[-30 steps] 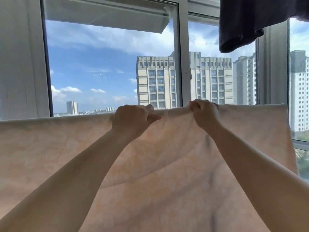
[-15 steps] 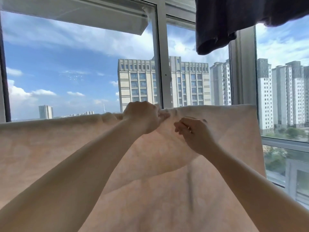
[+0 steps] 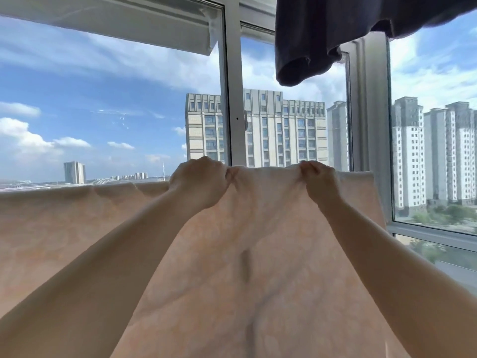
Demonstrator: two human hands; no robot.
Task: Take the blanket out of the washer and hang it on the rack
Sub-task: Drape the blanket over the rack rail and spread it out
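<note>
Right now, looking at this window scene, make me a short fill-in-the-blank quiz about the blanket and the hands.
1. Both hands, the left hand and the right hand, hold the blanket along its ____ edge.
2. The blanket's colour is pale ____.
3. The dark garment hangs ____ the blanket.

Missing words: top; peach; above

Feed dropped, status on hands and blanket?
Left hand and right hand both grip blanket top edge. Blanket draped, spread wide. Dark garment hangs overhead, clear.

left hand: grips top edge of blanket
right hand: pinches same edge
above: dark garment
</note>
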